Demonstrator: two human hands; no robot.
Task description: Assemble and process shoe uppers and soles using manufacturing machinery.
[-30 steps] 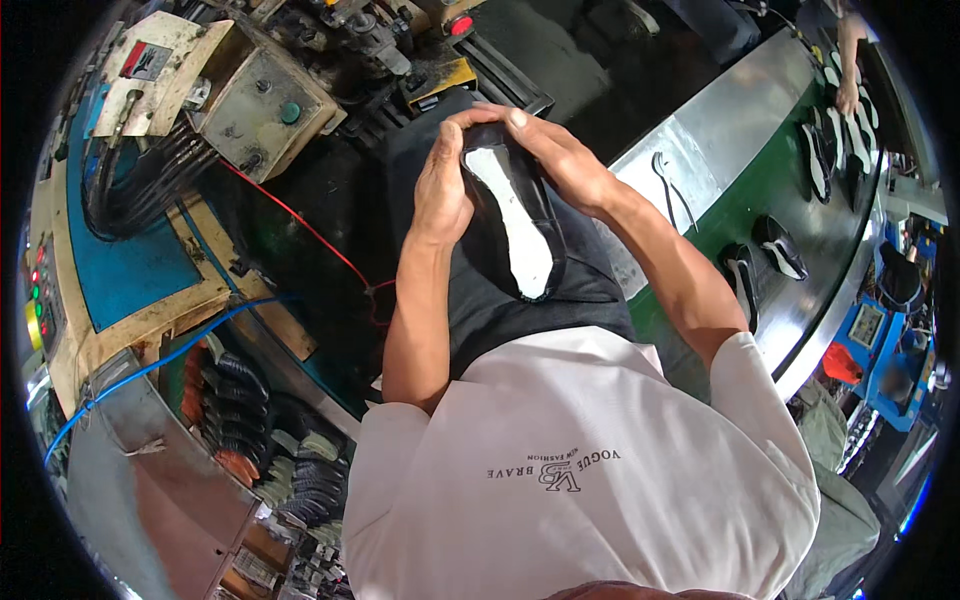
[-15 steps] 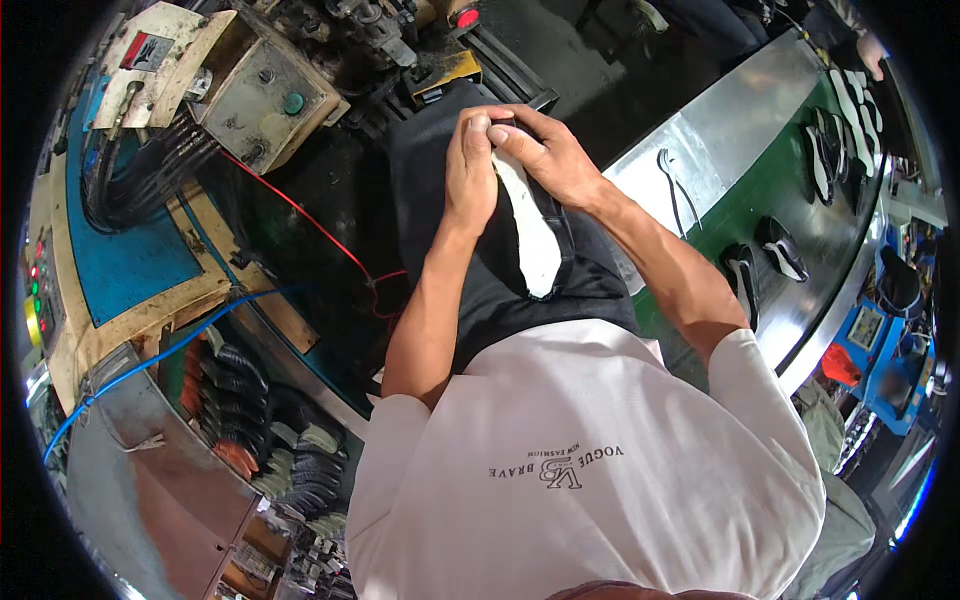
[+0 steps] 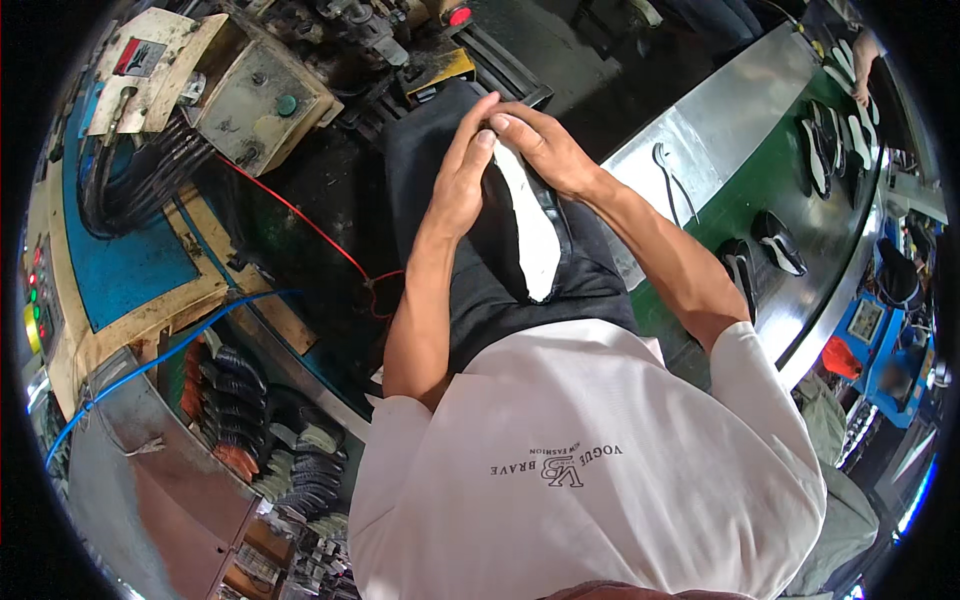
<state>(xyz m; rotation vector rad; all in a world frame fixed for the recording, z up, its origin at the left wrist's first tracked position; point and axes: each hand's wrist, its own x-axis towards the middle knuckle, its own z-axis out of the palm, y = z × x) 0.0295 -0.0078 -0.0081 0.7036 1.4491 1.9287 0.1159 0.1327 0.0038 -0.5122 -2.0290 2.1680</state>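
Note:
A black shoe upper (image 3: 563,235) with a white sole-shaped board (image 3: 537,245) facing up lies lengthwise over my lap, its heel end toward me. Both hands meet around its far, toe end. My left hand (image 3: 462,185) presses along the left side, fingers fairly straight and thumb at the board's tip. Over the right side curls my right hand (image 3: 548,152), its thumb near the left one. The toe itself is mostly hidden under my hands.
On the right, a metal-edged bench with a green belt (image 3: 715,225) carries pincers (image 3: 672,185) and several black shoes (image 3: 778,243). Another person's hand (image 3: 866,75) reaches in at the far right. A machine box (image 3: 262,100) and red cable (image 3: 300,212) are at left; shoe parts (image 3: 235,395) sit below.
My left hand has shifted slightly left and its fingers have straightened; more of the white board shows near the toe. The other person's hand has come down toward the pieces at the far right.

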